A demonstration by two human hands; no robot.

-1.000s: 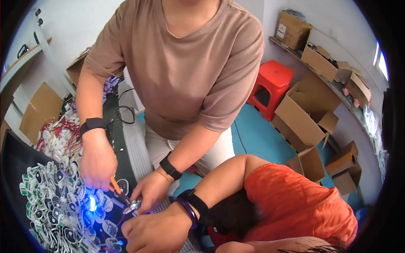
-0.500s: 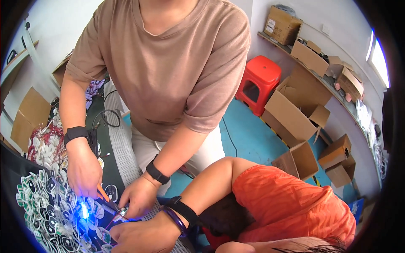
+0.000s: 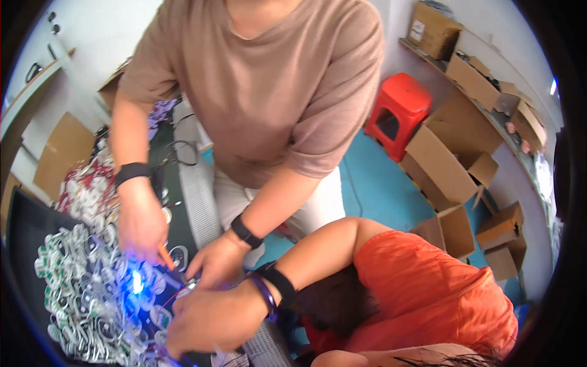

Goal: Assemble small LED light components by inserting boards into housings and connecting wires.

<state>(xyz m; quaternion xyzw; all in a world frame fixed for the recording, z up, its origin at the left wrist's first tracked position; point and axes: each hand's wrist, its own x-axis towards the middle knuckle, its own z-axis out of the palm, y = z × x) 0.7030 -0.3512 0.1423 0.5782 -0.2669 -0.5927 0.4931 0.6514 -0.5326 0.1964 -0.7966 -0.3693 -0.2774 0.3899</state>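
My right hand (image 3: 214, 318), with a black wrist strap and a purple bangle, reaches over the work table from the right. Its fingers are curled and slightly blurred, and whatever they hold is hidden. My left hand does not show. Just beyond is a co-worker's hand (image 3: 223, 263), by a small whitish piece (image 3: 191, 285) mostly covered by the hands. The co-worker's other hand (image 3: 143, 229) grips an orange-handled tool (image 3: 166, 257). A thin red wire lies near my fingers. Beside the hands glows a bright blue light (image 3: 136, 281).
Many small round white-and-green parts with leads (image 3: 79, 293) are heaped in a black tray (image 3: 27, 226) at left. Behind are parts with red wires (image 3: 85, 189). The co-worker (image 3: 275, 92) stands opposite. A red stool (image 3: 400, 110) and open cardboard boxes (image 3: 443, 162) stand at right.
The view has shifted, so the scene sits further right. My right hand is closer to the co-worker's nearer hand and covers more of the small whitish piece.
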